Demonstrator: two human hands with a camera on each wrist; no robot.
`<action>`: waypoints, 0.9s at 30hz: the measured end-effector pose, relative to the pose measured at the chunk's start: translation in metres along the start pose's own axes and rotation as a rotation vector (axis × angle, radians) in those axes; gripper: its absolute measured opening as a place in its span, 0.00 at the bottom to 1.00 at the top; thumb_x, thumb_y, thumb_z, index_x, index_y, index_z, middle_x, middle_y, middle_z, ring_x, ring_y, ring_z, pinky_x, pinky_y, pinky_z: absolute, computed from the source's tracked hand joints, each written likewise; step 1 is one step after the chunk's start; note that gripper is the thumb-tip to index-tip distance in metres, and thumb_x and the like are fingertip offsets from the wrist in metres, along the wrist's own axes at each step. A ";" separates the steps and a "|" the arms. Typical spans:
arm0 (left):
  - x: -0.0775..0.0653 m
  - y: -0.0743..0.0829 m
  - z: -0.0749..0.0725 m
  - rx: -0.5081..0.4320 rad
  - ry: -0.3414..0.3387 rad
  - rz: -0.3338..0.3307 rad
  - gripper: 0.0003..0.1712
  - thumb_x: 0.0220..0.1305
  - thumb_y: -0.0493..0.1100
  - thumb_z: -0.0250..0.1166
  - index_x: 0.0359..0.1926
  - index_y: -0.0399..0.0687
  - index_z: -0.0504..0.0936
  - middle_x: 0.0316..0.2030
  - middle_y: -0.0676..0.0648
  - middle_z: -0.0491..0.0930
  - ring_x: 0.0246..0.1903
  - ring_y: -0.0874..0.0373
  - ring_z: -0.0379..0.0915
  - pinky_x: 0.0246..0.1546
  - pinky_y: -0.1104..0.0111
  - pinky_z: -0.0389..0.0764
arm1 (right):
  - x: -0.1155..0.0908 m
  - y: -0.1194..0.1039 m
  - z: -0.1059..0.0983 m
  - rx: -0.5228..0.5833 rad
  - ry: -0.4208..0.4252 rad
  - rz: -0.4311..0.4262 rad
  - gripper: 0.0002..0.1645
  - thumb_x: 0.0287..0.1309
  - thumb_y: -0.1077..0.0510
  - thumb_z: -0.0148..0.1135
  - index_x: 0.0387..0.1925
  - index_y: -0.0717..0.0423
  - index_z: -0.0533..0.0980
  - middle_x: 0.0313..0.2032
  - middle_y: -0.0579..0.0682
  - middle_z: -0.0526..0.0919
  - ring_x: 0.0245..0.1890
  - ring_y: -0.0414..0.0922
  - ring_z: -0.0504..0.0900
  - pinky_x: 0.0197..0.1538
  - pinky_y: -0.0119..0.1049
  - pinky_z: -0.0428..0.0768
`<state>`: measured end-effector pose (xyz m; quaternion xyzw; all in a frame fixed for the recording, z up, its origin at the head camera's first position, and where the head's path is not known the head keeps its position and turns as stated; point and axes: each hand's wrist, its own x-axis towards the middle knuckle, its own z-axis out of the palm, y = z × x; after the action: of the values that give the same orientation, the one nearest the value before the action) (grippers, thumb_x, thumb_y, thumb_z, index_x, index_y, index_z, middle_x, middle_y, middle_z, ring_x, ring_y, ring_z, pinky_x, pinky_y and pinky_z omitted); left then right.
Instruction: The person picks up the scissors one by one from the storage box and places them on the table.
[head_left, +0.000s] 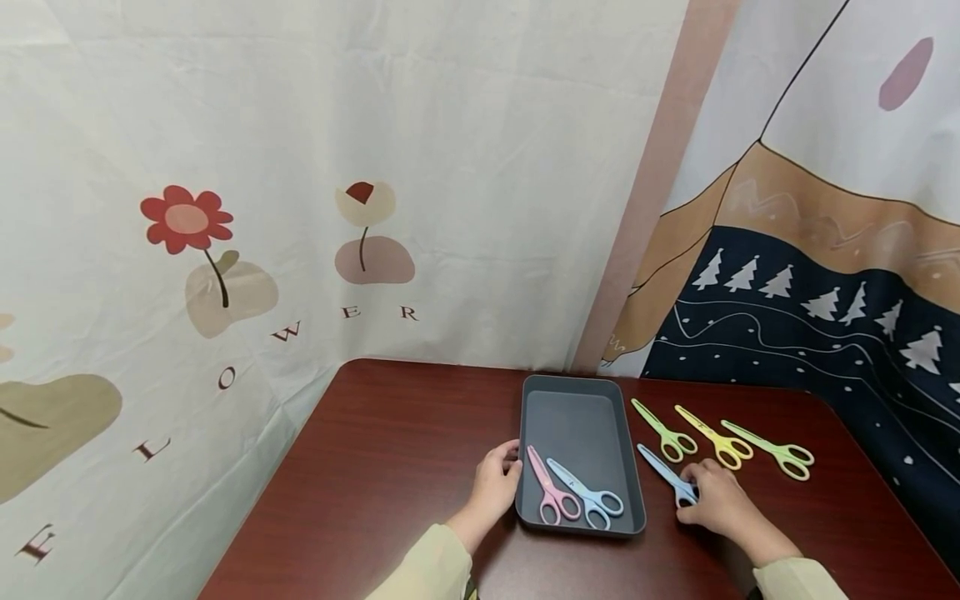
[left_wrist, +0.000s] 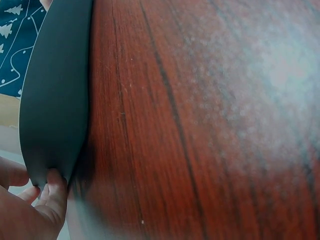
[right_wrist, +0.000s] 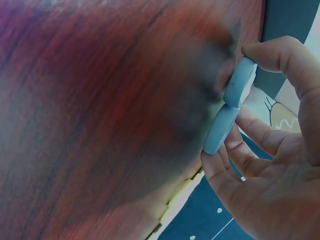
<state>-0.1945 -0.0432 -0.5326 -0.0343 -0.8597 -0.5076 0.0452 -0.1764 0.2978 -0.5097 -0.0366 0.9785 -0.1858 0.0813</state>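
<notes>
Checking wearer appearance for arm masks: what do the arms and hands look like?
Left sleeve and right sleeve: plain pale yellow, cuffs near the wrists. Left hand and right hand: bare, no gloves or rings visible. No cables or markings visible.

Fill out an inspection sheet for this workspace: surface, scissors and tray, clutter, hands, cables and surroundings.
Surface: reddish-brown table, with dark grain and a glare patch in the left wrist view.
Job's things: grey tray holding pink scissors and blue scissors; to its right, green scissors, yellow scissors, second green scissors and second blue scissors.
Clutter: nothing seen.
Left hand: touches the tray's left side.
Right hand: grips the second blue scissors by the handles.
Cables: nothing seen.
Surroundings: pale backdrop with printed flowers and letters; at right, a navy print with white trees.
</notes>
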 end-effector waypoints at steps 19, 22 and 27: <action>0.001 0.000 -0.001 -0.004 0.002 0.018 0.19 0.62 0.32 0.59 0.54 0.37 0.77 0.44 0.41 0.80 0.39 0.52 0.79 0.37 0.70 0.79 | -0.001 0.002 -0.002 0.009 -0.023 0.006 0.30 0.33 0.53 0.76 0.40 0.61 0.75 0.38 0.56 0.73 0.36 0.52 0.70 0.36 0.43 0.71; 0.000 0.000 -0.001 -0.010 0.006 0.032 0.18 0.62 0.31 0.59 0.54 0.37 0.77 0.44 0.41 0.80 0.38 0.52 0.79 0.37 0.71 0.79 | -0.001 0.003 -0.002 0.013 -0.027 0.003 0.30 0.33 0.53 0.76 0.40 0.61 0.75 0.38 0.56 0.73 0.37 0.53 0.70 0.36 0.43 0.71; 0.000 -0.001 -0.001 -0.014 0.007 0.035 0.18 0.61 0.31 0.59 0.54 0.37 0.77 0.43 0.40 0.80 0.38 0.52 0.79 0.36 0.71 0.78 | -0.001 0.002 -0.003 0.016 -0.040 -0.001 0.30 0.34 0.52 0.77 0.40 0.61 0.75 0.39 0.57 0.73 0.38 0.53 0.70 0.37 0.44 0.71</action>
<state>-0.1946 -0.0445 -0.5326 -0.0479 -0.8551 -0.5131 0.0570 -0.1761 0.3006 -0.5077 -0.0400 0.9752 -0.1926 0.1010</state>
